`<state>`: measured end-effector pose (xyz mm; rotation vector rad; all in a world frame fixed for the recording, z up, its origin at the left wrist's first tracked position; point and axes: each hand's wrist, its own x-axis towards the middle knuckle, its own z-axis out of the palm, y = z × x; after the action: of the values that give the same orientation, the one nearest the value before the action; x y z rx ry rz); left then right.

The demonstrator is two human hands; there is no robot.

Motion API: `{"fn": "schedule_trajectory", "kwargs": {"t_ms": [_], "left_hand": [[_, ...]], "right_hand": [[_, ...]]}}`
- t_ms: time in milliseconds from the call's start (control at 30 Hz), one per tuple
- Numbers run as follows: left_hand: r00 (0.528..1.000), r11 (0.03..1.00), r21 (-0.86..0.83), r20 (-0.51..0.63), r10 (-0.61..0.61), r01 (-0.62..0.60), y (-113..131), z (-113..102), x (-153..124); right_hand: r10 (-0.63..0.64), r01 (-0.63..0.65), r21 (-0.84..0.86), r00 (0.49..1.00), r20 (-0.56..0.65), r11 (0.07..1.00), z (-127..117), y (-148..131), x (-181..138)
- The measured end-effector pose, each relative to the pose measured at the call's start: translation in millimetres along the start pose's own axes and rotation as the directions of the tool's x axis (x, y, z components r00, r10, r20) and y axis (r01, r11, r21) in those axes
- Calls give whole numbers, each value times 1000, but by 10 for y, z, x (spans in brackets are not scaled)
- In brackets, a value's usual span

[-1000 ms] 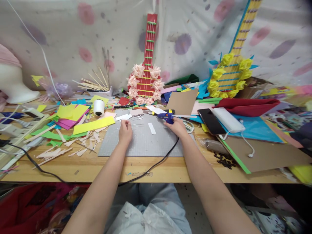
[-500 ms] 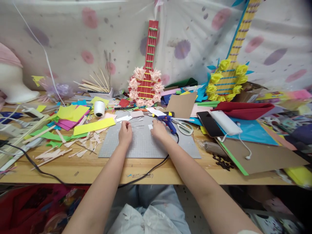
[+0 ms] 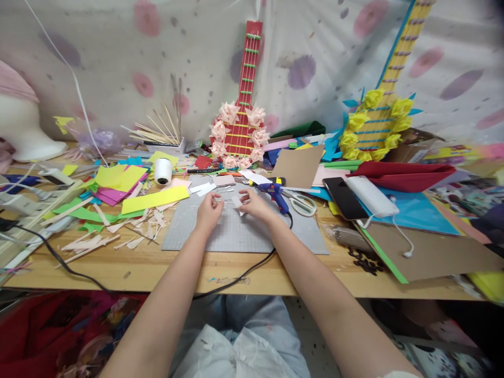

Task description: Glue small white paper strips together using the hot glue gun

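Observation:
Over the grey cutting mat (image 3: 192,231), my right hand (image 3: 254,203) pinches a small white piece of paper (image 3: 237,202) between thumb and fingers. To its left, my left hand (image 3: 210,211) is closed in a pinch. Whatever sits in those fingertips is too small to make out. Thin wire-like pieces lie on the mat around the left fingertips. A blue glue gun (image 3: 279,197) rests just right of my right hand, and scissors (image 3: 302,203) lie beyond it. White paper strips (image 3: 203,188) lie at the mat's back edge.
A red paper guitar (image 3: 239,137) with pink flowers leans at the back; a yellow one (image 3: 372,128) stands right. Paper scraps (image 3: 94,244) and a white spool-like cylinder (image 3: 163,171) are on the left. A phone (image 3: 342,198) and power bank (image 3: 372,196) lie right. A black cord (image 3: 244,274) crosses the front.
My right hand has lifted the small white paper off the mat and moved left. My left hand has shifted slightly right, so the hands are closer. The view has tilted a little.

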<state>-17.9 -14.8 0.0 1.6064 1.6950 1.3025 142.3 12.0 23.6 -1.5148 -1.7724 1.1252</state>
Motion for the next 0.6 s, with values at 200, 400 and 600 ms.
{"fn": "schedule_trajectory", "kwargs": {"t_ms": [200,400,600], "left_hand": [[987,999,-42,157,27,-21,-37,21,22],[990,996,-90,142,26,-13,-63,38,21],[990,989,-151,138,10,11,-66,28,29]], "right_hand": [[-146,101,263,976,159,959,37,-53,-4],[-172,127,287,975,139,949,147,5,65],[-71,75,279,997,-26,957,219,48,22]]}}
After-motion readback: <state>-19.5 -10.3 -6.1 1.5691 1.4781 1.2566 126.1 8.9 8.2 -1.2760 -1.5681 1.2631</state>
